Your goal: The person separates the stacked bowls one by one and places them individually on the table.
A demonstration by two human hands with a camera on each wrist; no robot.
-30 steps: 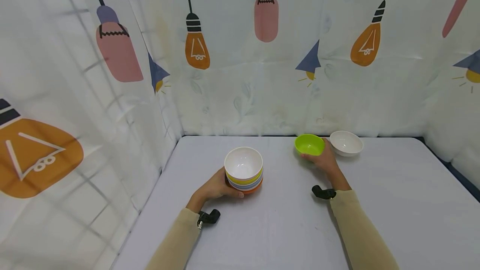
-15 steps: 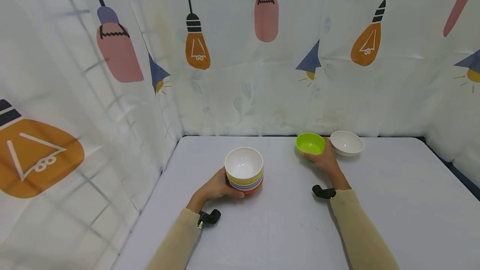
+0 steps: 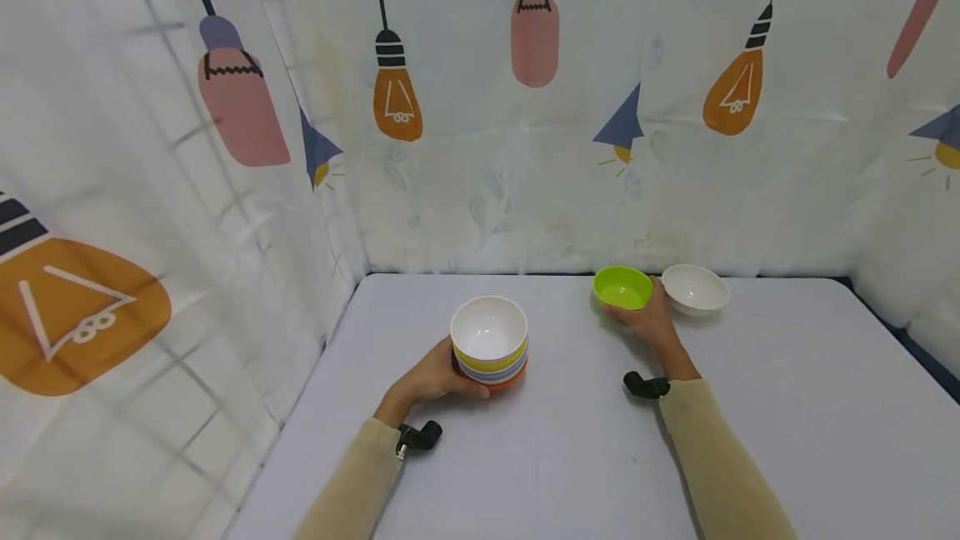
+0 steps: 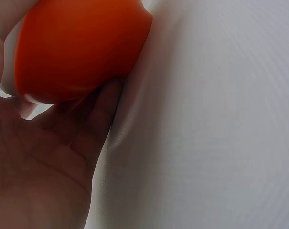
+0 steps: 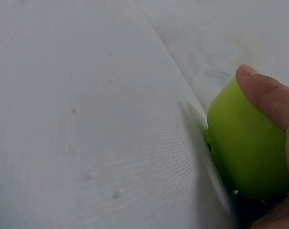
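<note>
A stack of nested bowls (image 3: 490,340) stands left of centre on the white table, white on top, with yellow and bluish rims below. At the bottom of the stack is an orange bowl (image 4: 82,47), seen close in the left wrist view. My left hand (image 3: 431,375) grips the stack low on its left side, fingers and thumb curved around the orange bowl. Near the back edge, my right hand (image 3: 651,322) holds a green bowl (image 3: 622,288) by its right side. The thumb lies along the green wall in the right wrist view; the other fingers are mostly hidden.
A white bowl (image 3: 695,290) sits just right of the green one, close to the back edge. The white table (image 3: 570,457) meets a patterned curtain (image 3: 465,190) at the back and left. Each wrist wears a small black camera.
</note>
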